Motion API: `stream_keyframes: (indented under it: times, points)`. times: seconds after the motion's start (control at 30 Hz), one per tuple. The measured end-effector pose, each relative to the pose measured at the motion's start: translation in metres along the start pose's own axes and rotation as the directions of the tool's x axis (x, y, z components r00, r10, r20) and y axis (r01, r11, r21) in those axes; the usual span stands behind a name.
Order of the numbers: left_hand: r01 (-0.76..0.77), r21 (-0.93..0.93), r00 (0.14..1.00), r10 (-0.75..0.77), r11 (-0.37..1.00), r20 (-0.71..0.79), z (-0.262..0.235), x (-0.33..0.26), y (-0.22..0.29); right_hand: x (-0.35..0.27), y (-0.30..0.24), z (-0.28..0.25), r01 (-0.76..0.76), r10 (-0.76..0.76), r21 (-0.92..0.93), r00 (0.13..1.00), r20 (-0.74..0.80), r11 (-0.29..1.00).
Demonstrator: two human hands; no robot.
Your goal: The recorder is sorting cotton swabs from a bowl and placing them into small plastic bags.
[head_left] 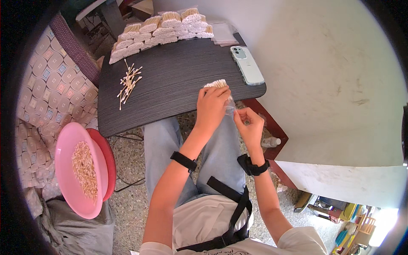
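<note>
My left hand (211,105) is closed over a clear plastic bag of cotton swabs (219,83) at the near right edge of the dark table (170,80). White swab tips show beyond my fingers, while the rest of the bundle is hidden under the hand. The bag's loose end (230,109) sticks out toward my right hand (250,126), whose thumb and forefinger pinch its edge just off the table. A small scatter of loose swabs (128,85) lies on the left of the tabletop.
Filled swab packs (161,32) are stacked along the far edge, beside flat clear bags (224,33). A pale phone (247,66) lies at the right edge. Left of the table, a pink basin (63,170) holds many swabs, against a red round object (109,168). A bottle (271,142) stands low right.
</note>
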State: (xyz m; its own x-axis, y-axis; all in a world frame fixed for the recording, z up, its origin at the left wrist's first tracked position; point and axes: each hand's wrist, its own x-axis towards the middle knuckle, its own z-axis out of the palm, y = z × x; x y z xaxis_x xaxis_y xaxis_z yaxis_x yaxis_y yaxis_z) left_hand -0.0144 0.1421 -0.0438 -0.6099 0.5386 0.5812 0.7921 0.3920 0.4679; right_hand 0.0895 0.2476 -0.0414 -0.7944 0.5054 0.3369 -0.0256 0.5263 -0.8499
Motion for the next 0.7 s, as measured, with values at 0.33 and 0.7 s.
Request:
stream_keyframes:
  times: [0.33,0.7]
  points:
    - [0.013,0.021,1.000,-0.013,1.000,0.020,-0.013,-0.013,-0.005,0.005,-0.003,-0.004,0.037,-0.037,0.000,0.998,0.046,0.999]
    - [0.007,-0.048,1.000,-0.006,0.999,0.028,-0.014,-0.013,-0.011,0.027,-0.003,0.008,0.229,-0.214,-0.064,0.960,0.180,0.971]
